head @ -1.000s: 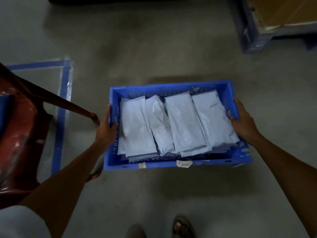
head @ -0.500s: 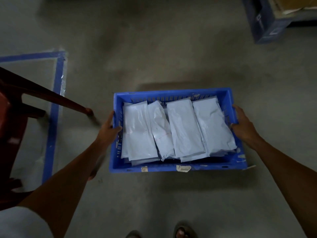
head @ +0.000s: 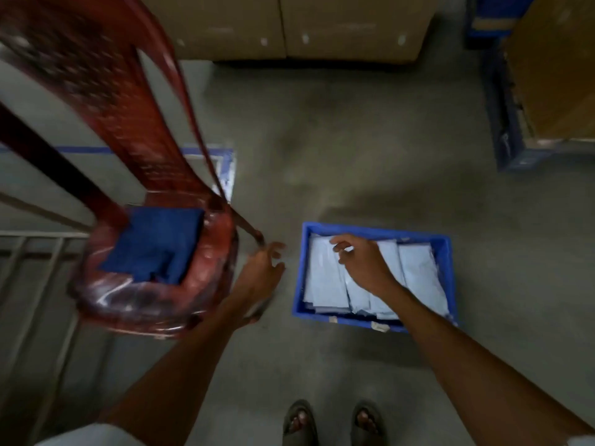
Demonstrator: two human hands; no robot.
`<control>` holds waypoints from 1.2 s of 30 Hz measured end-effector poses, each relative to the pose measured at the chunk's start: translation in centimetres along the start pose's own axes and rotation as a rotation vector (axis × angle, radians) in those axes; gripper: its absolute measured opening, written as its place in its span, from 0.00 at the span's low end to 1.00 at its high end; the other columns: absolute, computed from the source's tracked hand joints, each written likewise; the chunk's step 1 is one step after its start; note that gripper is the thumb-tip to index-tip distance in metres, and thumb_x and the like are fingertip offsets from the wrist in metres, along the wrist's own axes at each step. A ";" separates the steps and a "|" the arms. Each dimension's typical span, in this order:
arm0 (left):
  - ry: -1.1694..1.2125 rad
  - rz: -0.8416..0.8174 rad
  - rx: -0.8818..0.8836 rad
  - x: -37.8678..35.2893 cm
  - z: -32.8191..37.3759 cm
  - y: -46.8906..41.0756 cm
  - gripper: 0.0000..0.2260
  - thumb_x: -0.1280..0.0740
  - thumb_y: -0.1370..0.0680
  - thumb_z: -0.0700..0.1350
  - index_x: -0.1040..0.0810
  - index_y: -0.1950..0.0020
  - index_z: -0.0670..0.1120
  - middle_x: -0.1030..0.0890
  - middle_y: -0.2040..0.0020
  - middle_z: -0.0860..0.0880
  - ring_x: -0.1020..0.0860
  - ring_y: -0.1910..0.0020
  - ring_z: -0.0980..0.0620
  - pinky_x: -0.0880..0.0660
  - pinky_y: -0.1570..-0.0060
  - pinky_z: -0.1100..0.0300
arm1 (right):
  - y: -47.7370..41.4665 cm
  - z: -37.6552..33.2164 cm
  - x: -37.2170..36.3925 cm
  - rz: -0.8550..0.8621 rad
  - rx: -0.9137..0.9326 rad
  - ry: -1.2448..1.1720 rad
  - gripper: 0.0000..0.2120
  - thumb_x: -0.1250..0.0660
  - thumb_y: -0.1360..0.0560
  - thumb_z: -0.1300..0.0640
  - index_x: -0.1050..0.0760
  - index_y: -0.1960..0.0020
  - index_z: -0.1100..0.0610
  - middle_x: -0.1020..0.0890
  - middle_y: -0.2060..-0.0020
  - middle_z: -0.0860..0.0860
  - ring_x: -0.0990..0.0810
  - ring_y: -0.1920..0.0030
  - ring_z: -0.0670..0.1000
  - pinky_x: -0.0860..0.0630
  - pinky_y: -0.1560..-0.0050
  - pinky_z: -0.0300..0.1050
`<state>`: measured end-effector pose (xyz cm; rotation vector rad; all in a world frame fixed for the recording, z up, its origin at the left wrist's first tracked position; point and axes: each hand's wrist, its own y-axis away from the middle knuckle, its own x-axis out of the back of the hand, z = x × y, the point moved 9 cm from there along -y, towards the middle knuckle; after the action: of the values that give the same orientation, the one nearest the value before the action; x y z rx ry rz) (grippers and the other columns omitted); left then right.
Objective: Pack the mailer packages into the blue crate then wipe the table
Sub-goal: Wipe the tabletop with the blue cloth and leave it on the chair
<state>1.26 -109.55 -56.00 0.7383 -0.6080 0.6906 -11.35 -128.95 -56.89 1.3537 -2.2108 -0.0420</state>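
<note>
A person stands over a blue crate [head: 370,228] that rests on a concrete floor [head: 354,156], white mailer packages [head: 418,275] lying flat in rows inside it and filling most of its width. The right hand [head: 363,265] hovers over the left half of the crate, above the packages, its fingers loosely spread and gripping nothing. The left hand [head: 260,272] is out to the left of the crate, apart from it, fingers splayed and empty, just beside the foot of a leg of a red plastic chair [head: 154,317]; motion blur hides whether it touches the leg. A folded blue cloth [head: 157,246] lies on the chair's seat. Blue tape [head: 225,169] marks a corner on the floor behind the chair. Cardboard boxes [head: 322,27] line the far edge of the view, and a blue pallet [head: 505,123] bearing another box stands at far right. The person's sandalled feet [head: 299,420] show at the bottom edge.
</note>
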 end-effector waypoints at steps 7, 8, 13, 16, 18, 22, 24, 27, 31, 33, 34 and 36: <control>-0.107 0.031 0.211 16.0 -10.9 5.9 0.18 0.33 0.23 0.46 0.22 0.34 0.42 0.18 0.41 0.40 0.20 0.42 0.39 0.26 0.44 0.52 | 0.4 -18.4 -15.2 -0.253 0.115 0.175 0.15 0.37 0.26 0.68 0.17 0.46 0.55 0.14 0.50 0.54 0.17 0.48 0.55 0.24 0.41 0.47; -0.114 0.040 0.212 17.5 -13.0 5.8 0.18 0.32 0.24 0.44 0.22 0.35 0.40 0.17 0.42 0.39 0.20 0.42 0.39 0.26 0.44 0.51 | -0.1 -19.9 -17.5 -0.278 0.126 0.210 0.16 0.38 0.27 0.67 0.18 0.45 0.55 0.14 0.49 0.54 0.18 0.47 0.55 0.24 0.40 0.46; -0.171 0.053 0.204 22.3 -23.0 0.8 0.20 0.32 0.23 0.40 0.25 0.30 0.42 0.20 0.37 0.39 0.22 0.37 0.39 0.28 0.39 0.50 | -6.1 -21.8 -27.9 -0.306 0.141 0.379 0.21 0.36 0.25 0.65 0.23 0.34 0.56 0.19 0.39 0.56 0.21 0.38 0.56 0.28 0.35 0.44; -0.219 0.051 0.131 22.7 -27.0 -4.8 0.23 0.33 0.23 0.42 0.28 0.28 0.45 0.26 0.32 0.41 0.25 0.35 0.37 0.27 0.37 0.44 | -10.8 -20.8 -33.0 -0.295 0.173 0.528 0.26 0.35 0.23 0.60 0.31 0.26 0.55 0.27 0.29 0.56 0.27 0.31 0.58 0.31 0.30 0.52; -0.321 0.033 0.037 22.2 -28.2 -8.3 0.27 0.32 0.23 0.43 0.32 0.24 0.45 0.31 0.26 0.40 0.29 0.31 0.36 0.29 0.35 0.41 | -13.2 -20.1 -35.2 -0.254 0.238 0.750 0.30 0.35 0.22 0.54 0.37 0.22 0.52 0.33 0.25 0.56 0.30 0.29 0.60 0.32 0.31 0.53; -0.561 -0.093 -0.049 20.2 -29.8 -13.6 0.35 0.38 0.18 0.48 0.54 0.17 0.51 0.57 0.17 0.45 0.54 0.19 0.42 0.46 0.23 0.41 | -16.5 -16.4 -38.1 -0.288 0.196 1.092 0.37 0.39 0.19 0.42 0.57 0.19 0.44 0.53 0.19 0.59 0.54 0.20 0.61 0.49 0.24 0.62; -0.629 -0.147 -0.075 19.4 -30.4 -14.8 0.36 0.40 0.17 0.49 0.61 0.18 0.54 0.61 0.18 0.46 0.60 0.19 0.42 0.50 0.23 0.38 | -17.4 -14.9 -38.7 -0.308 0.157 1.137 0.37 0.41 0.19 0.40 0.60 0.19 0.42 0.54 0.19 0.59 0.58 0.20 0.61 0.55 0.24 0.65; -0.699 -0.093 -0.134 19.4 -30.1 -15.1 0.36 0.39 0.17 0.51 0.59 0.17 0.54 0.49 0.19 0.44 0.52 0.20 0.42 0.50 0.24 0.36 | -17.0 -15.6 -39.0 -0.212 0.290 1.227 0.32 0.37 0.20 0.45 0.48 0.20 0.42 0.33 0.29 0.57 0.36 0.28 0.61 0.42 0.27 0.64; -0.653 -0.062 -0.213 19.5 -28.8 -12.1 0.37 0.37 0.20 0.40 0.54 0.18 0.56 0.30 0.34 0.45 0.28 0.34 0.42 0.35 0.30 0.43 | -14.4 -17.7 -39.3 -0.235 0.348 1.131 0.22 0.39 0.20 0.60 0.30 0.28 0.48 0.26 0.42 0.55 0.24 0.48 0.59 0.25 0.46 0.55; -0.414 -0.108 -0.174 20.7 -28.4 -9.8 0.37 0.37 0.21 0.37 0.51 0.19 0.60 0.29 0.36 0.43 0.22 0.42 0.40 0.25 0.42 0.46 | -12.7 -19.8 -38.2 -0.272 0.289 0.899 0.12 0.39 0.19 0.59 0.26 0.37 0.52 0.26 0.46 0.55 0.24 0.50 0.56 0.26 0.51 0.52; -0.313 -0.124 -0.161 21.6 -28.0 -8.4 0.36 0.38 0.20 0.36 0.49 0.19 0.60 0.30 0.35 0.42 0.22 0.44 0.39 0.24 0.44 0.47 | -11.8 -21.0 -37.5 -0.279 0.274 0.810 0.05 0.38 0.18 0.55 0.27 0.43 0.52 0.26 0.49 0.54 0.25 0.51 0.54 0.28 0.52 0.51; -0.201 -0.082 -0.154 24.6 -26.2 -5.4 0.35 0.39 0.20 0.35 0.45 0.19 0.60 0.31 0.39 0.42 0.23 0.47 0.41 0.24 0.46 0.49 | -9.8 -25.0 -35.5 -0.218 0.360 0.810 0.07 0.36 0.19 0.48 0.26 0.47 0.50 0.25 0.49 0.51 0.25 0.49 0.54 0.31 0.52 0.49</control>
<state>27.12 -84.03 -56.32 0.6897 -0.8009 0.4910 20.50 -98.01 -53.77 1.4446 -1.4193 0.7252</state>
